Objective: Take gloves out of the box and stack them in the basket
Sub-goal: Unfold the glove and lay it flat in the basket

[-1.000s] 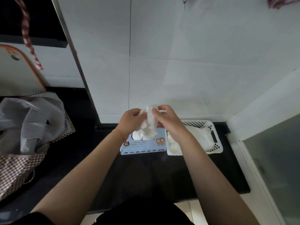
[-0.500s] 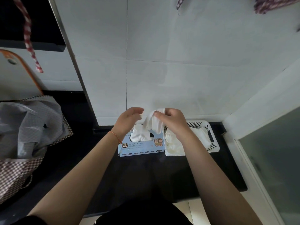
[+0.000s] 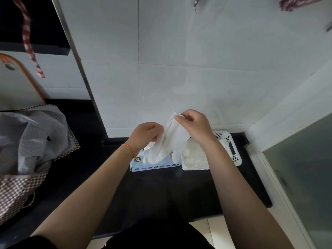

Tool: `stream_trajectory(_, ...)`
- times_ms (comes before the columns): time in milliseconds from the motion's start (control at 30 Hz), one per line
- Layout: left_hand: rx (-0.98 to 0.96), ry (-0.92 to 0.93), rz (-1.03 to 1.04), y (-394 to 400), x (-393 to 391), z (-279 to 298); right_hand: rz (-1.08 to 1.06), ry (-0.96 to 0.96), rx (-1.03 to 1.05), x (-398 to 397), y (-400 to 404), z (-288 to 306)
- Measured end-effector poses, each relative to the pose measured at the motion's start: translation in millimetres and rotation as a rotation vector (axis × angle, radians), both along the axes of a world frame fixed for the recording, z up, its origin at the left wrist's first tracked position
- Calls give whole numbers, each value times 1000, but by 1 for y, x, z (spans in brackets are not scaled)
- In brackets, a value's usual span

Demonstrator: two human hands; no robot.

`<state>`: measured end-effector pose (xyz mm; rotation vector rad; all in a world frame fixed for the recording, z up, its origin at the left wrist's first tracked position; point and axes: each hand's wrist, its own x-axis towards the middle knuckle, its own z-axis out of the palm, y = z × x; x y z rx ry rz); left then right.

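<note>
Over at the far left of the dark counter [image 3: 158, 191] sits a checked bag [image 3: 21, 187] stuffed with soft grey cloth, its woven sides slack and bulging, and a red-and-white checked strip [image 3: 28, 40] hangs limp above it; both lie well apart from the work. Moving right, the left hand [image 3: 145, 134], a thin orange cord round its wrist, pinches one edge of a white glove [image 3: 170, 141] with curled fingertips, likely to steady the floppy film so it can be spread flat before stacking. Under that hand lies the box [image 3: 154, 163], pale blue card with an XL mark on its front face, set square against the wall so it does not slide when a glove is tugged out; more thin white material bulges from its top opening. That glove hangs above the box, smooth, thin and half see-through, its fingers drooping toward the opening. Next, the right hand [image 3: 195, 125] grips the glove's upper end between thumb and bent fingers, held higher than the left, which seems meant to let the glove hang straight. Touching the box on its right stands the basket [image 3: 233, 153], white hard plastic with round holes and a slot handle, close enough for a short carry; crumpled white gloves [image 3: 193, 157] already lie piled inside.
</note>
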<state>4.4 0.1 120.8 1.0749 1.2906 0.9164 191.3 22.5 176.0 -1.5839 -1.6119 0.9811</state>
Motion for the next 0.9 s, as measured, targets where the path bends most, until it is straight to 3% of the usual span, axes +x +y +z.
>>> stream_trajectory(100, 34, 5, -20, -2, 5, 6, 18, 1, 25, -3, -1, 2)
stream_trajectory(267, 186, 244, -121, -1, 26, 9, 182, -90, 4, -10, -2, 3)
stream_trajectory(367, 182, 328, -147, 4, 31, 7, 159, -73, 15, -5, 1, 3)
stream_trajectory(600, 2, 264, -200, 11, 28, -13, -48, -105, 73, 34, 14, 1)
stream_trajectory(767, -108, 148, -145, 17, 38, -26, -106, -106, -39, 61, 21, -21)
stream_trajectory(900, -145, 186, -168, 27, 50, -39, -137, -39, -142, 81, 21, -39)
